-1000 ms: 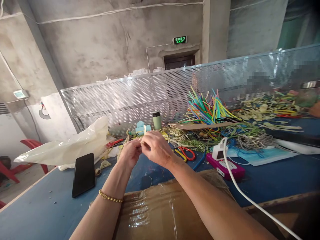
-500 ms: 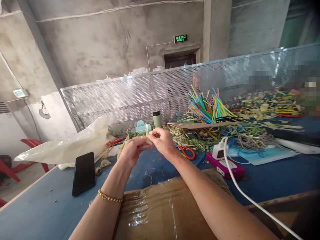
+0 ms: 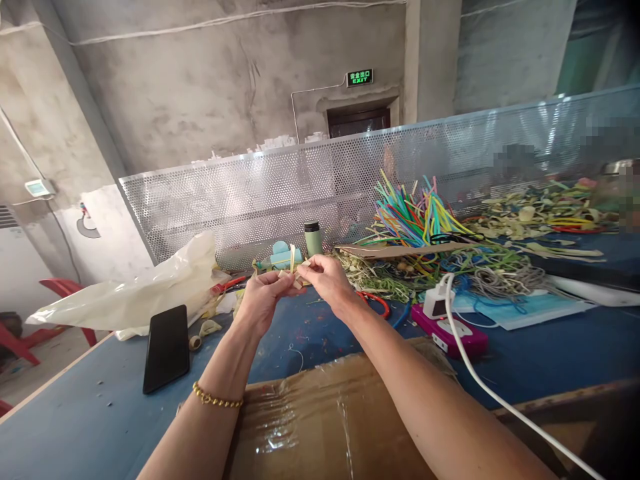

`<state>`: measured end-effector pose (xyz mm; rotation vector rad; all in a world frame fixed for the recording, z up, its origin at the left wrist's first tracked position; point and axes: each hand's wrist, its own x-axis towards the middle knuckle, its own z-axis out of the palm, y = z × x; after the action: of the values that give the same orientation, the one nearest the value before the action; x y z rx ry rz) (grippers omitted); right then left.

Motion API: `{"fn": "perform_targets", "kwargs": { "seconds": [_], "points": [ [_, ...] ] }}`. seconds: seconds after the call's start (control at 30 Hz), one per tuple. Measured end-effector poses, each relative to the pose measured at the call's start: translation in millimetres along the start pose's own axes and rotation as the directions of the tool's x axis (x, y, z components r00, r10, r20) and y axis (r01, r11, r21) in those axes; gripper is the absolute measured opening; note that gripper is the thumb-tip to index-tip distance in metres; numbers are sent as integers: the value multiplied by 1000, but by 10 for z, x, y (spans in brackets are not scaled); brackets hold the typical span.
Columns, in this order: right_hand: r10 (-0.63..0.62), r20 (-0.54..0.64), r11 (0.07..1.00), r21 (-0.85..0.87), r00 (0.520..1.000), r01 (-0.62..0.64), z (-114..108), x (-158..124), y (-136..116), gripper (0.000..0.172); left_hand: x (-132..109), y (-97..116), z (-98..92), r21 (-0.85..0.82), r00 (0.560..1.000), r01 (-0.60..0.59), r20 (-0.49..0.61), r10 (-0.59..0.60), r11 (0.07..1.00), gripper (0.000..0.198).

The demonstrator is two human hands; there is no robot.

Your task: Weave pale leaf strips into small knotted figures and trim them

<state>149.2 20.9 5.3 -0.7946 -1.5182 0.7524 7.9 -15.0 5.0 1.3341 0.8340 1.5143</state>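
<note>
Centre frame: left hand (image 3: 263,298), right hand (image 3: 329,280) pinch pale strip bundle (image 3: 296,276), fingers narrow on it; looks mid-wrap, next needs steady tension.

A black flat smartphone (image 3: 167,347) lies on the blue table top (image 3: 525,360) near a crumpled cream plastic bag (image 3: 145,290); a green cylindrical flask (image 3: 313,239) stands upright before the perforated metal screen (image 3: 240,193); right of it, a sheaf of multicoloured plastic strips (image 3: 413,217); a white cable (image 3: 487,390) crosses a flat magenta box (image 3: 470,343).
</note>
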Motion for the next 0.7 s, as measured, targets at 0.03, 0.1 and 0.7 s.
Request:
{"fn": "perform_targets", "kwargs": {
  "seconds": [0.03, 0.1, 0.7],
  "points": [
    [2, 19, 1000, 0, 1000, -2, -20, 0, -5, 21, 4, 3, -9, 16, 1000, -14, -24, 14, 1000, 19],
    [1, 79, 1000, -18, 997, 0, -63, 1, -7, 27, 13, 14, -28, 30, 997, -40, -64, 42, 999, 19],
    [-105, 340, 989, 137, 934, 61, -122, -58, -141, 17, 28, 27, -62, 201, 981, -126, -123, 153, 971, 21]
  ]
}}
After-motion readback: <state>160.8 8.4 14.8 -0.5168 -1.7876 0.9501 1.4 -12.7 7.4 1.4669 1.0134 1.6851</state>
